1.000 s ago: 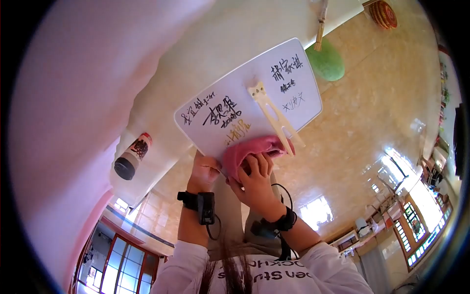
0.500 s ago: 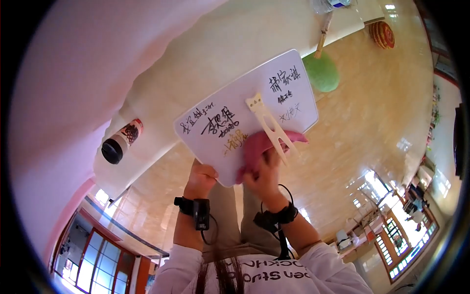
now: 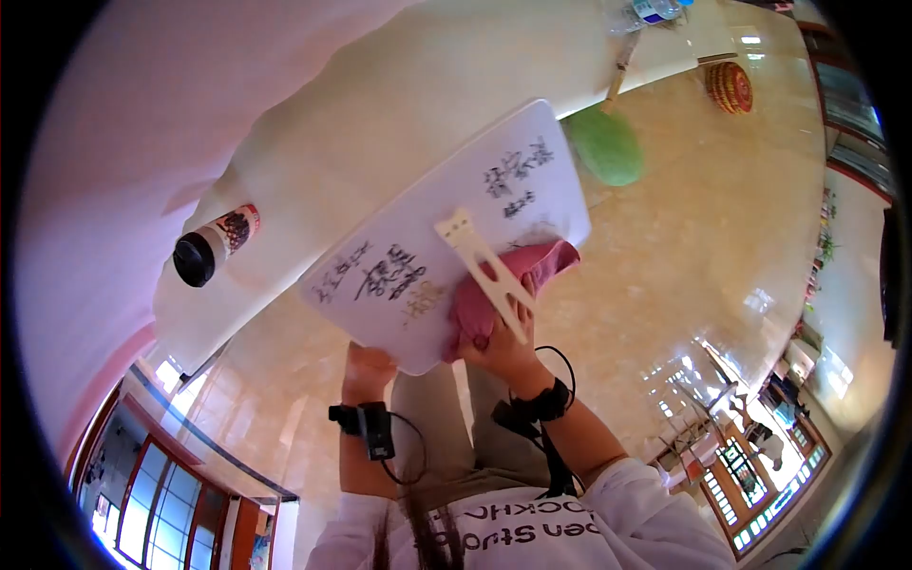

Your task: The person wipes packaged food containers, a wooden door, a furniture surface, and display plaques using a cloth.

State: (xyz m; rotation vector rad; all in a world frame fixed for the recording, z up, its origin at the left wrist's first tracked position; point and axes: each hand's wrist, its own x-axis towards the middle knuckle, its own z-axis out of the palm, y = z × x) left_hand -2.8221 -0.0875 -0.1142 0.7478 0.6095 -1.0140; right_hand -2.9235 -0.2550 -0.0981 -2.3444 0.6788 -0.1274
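Writing (image 3: 389, 273) on the board (image 3: 424, 228) has blurred; left hand (image 3: 369, 370) seemingly grips the board's edge, right hand (image 3: 502, 350) clutches pink cloth (image 3: 473, 309).

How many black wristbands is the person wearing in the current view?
2: the left wristband and the right wristband, one around each wrist; neither is hidden.

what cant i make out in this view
All in the head view:
Left hand: fingertips hidden behind the white board.
Right hand: partly covered by the cream piece, so its full grip on the pink cloth is unclear.
Black writing: blurred.
Clear bottle: cut off by the top edge.
Jar label: print too small.
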